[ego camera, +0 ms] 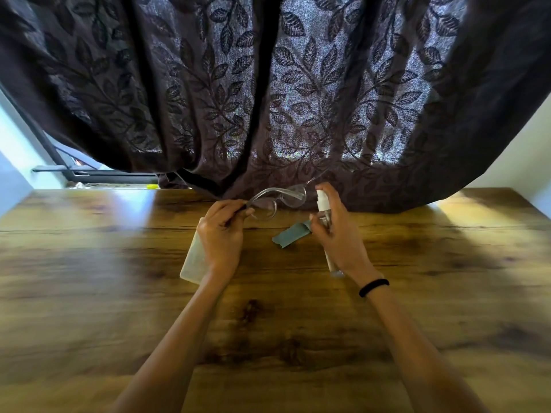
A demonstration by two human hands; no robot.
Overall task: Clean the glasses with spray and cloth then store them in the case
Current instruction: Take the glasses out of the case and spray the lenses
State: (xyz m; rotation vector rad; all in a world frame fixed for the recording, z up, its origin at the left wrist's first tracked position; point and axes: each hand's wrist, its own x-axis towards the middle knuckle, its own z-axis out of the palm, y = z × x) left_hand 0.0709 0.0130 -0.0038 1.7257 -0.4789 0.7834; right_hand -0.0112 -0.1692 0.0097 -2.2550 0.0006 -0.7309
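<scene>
Curled round one temple arm, the left hand (222, 239) holds the clear-framed glasses (277, 201) up above the far part of the brown wood-grain table (104, 278). The right hand (340, 236) is wrapped round a small clear spray bottle with a white nozzle (323, 205). It holds the bottle upright just beside the glasses, with a finger arched over the top of the nozzle; whether that finger presses down cannot be told. A blue-grey cleaning cloth with a zigzag edge (289, 235) lies flat on the table between the two hands, its far corner hidden behind the right thumb. A pale rectangular case (190, 260) lies on the table beneath the left hand and wrist, partly covered by them. A black band (374, 287) circles the right wrist. A dark leaf-patterned curtain (268, 99) hangs behind, its hem reaching the table's far edge.
</scene>
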